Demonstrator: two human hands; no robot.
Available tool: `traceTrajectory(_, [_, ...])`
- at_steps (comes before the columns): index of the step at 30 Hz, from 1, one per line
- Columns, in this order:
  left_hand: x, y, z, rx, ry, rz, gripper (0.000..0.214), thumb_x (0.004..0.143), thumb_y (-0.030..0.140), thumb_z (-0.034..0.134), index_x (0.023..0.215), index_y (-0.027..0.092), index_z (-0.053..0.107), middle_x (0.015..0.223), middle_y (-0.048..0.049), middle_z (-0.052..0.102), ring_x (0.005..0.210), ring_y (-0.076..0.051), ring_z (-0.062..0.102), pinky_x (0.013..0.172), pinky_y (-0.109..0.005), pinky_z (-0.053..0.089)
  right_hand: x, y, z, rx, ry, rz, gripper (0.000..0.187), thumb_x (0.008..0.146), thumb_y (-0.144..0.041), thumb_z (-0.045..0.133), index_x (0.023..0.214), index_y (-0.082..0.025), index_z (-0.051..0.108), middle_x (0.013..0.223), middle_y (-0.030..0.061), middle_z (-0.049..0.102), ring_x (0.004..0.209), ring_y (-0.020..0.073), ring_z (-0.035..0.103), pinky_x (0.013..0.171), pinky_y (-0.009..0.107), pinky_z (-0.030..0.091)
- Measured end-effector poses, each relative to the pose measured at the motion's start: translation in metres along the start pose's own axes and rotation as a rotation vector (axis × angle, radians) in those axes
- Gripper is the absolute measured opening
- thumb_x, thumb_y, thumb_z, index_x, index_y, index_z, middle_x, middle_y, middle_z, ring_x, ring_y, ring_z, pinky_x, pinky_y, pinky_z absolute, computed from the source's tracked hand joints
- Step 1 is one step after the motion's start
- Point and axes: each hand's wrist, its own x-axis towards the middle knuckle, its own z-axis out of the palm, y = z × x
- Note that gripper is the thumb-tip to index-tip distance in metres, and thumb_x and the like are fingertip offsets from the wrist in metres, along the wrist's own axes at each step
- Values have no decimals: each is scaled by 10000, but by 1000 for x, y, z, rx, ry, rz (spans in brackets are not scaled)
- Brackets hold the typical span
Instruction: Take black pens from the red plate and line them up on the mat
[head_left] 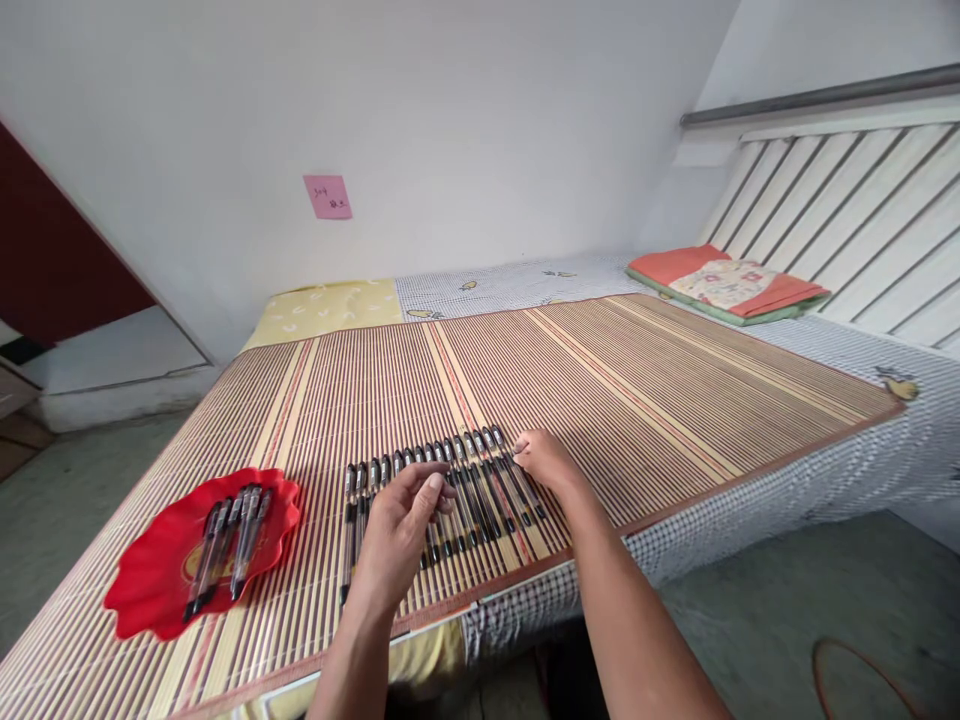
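A row of black-capped pens [480,500] lies side by side on a striped bamboo mat, caps toward the wall. Over the middle of this row is my left hand [405,515], its fingers loosely bent and the thumb apart; I see nothing held in it, and it hides parts of several pens. At the row's right end my right hand [546,460] is closed, fingertips pressed together beside the upper part of the last pen. Whether they grip anything is hidden. More pens [232,540] lie in a red scalloped plate [142,580] on the left.
The bamboo mat [600,400] covers most of a bed with checked bedding [675,550]. Folded orange and green cloth [727,280] rests at the far right, by a white slatted headboard [862,220]. A pink note [328,197] is stuck on the wall.
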Motion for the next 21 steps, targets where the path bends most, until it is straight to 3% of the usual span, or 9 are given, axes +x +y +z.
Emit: traceTrajectory(21, [1, 2, 2, 10, -8, -10, 389, 894, 511, 632, 1055, 162, 688, 856, -58, 733, 741, -176, 651, 662, -289, 496, 1, 2, 0, 35, -18, -20, 118, 779, -87, 677, 810, -152, 771, 776, 55, 744, 715, 146, 641, 610, 222, 354])
